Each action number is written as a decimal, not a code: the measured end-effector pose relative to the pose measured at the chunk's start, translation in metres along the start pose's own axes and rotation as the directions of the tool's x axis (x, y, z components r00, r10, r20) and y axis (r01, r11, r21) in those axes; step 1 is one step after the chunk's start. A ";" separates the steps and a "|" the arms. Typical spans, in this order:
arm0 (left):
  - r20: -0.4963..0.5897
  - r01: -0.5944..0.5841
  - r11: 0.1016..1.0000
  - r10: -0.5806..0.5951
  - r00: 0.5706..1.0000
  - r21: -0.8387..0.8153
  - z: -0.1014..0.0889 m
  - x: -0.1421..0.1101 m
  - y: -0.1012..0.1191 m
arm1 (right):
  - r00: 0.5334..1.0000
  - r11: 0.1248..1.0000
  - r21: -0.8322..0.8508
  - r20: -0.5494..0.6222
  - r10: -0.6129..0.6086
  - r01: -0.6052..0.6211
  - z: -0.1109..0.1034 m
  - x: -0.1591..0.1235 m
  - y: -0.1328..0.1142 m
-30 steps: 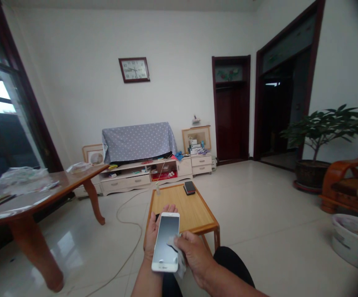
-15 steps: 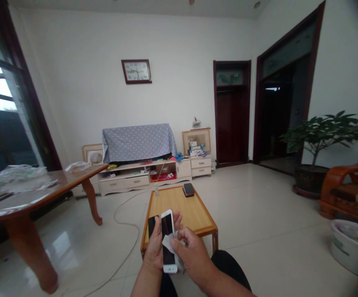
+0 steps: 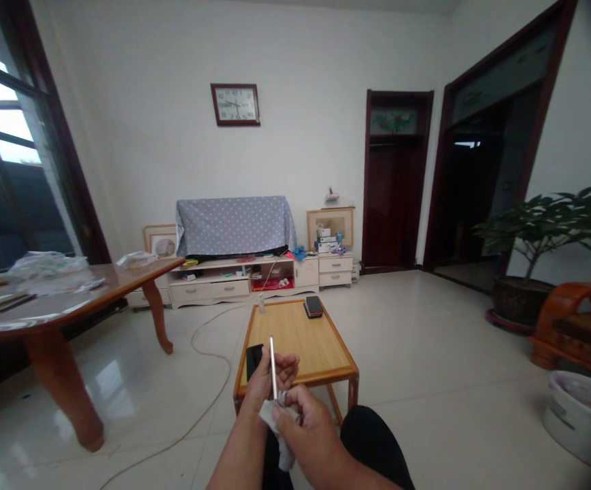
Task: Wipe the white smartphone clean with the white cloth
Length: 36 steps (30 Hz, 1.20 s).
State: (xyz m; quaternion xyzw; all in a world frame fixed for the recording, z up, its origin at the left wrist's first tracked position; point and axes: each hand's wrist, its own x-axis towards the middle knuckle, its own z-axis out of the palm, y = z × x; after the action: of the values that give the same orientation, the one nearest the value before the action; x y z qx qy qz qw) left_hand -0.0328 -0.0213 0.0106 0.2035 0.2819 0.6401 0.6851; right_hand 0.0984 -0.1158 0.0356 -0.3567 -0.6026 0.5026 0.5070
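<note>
My left hand (image 3: 267, 376) grips a white phone (image 3: 273, 364), turned edge-on so only its thin side shows. My right hand (image 3: 300, 420) is closed on a white wipe cloth (image 3: 275, 427) and presses it against the phone's lower end. Both hands are held above my lap, just in front of the small wooden table (image 3: 320, 354). A dark phone (image 3: 253, 361) lies at that table's near left corner, behind my left hand. Another dark phone (image 3: 314, 306) lies at the table's far edge.
A large wooden table (image 3: 71, 299) with plastic bags stands left. A white cable (image 3: 208, 354) runs across the tiled floor. A TV cabinet (image 3: 234, 279) with a covered TV is at the back wall. At right are a potted plant (image 3: 534, 245), a wooden chair (image 3: 575, 327) and a basin (image 3: 581, 415).
My left hand has rotated the white phone from screen-up to edge-on. My right hand with the cloth has moved down to the phone's lower end. The view has shifted slightly.
</note>
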 end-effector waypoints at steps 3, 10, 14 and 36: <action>-0.030 0.002 1.000 -0.002 1.000 0.024 -0.001 0.000 0.000 | 1.000 0.999 0.052 0.027 0.004 -0.005 -0.001 0.000 0.002; -0.027 -0.021 1.000 0.020 0.999 -0.023 -0.008 0.002 -0.007 | 0.993 0.969 0.234 0.101 0.061 -0.083 0.000 -0.006 0.016; 0.010 -0.036 0.995 0.037 0.999 -0.090 -0.017 0.006 -0.011 | 0.981 0.942 0.300 0.163 0.105 -0.151 0.002 -0.014 0.022; 0.235 0.039 0.954 0.034 0.971 -0.297 -0.041 0.006 -0.030 | 0.954 0.864 0.405 0.100 0.283 -0.299 -0.010 -0.040 0.033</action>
State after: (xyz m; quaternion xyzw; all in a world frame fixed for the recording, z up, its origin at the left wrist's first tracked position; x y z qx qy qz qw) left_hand -0.0361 -0.0216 -0.0404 0.1723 0.0978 0.6456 0.7375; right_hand 0.1144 -0.1433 -0.0064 -0.3179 -0.4303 0.6965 0.4783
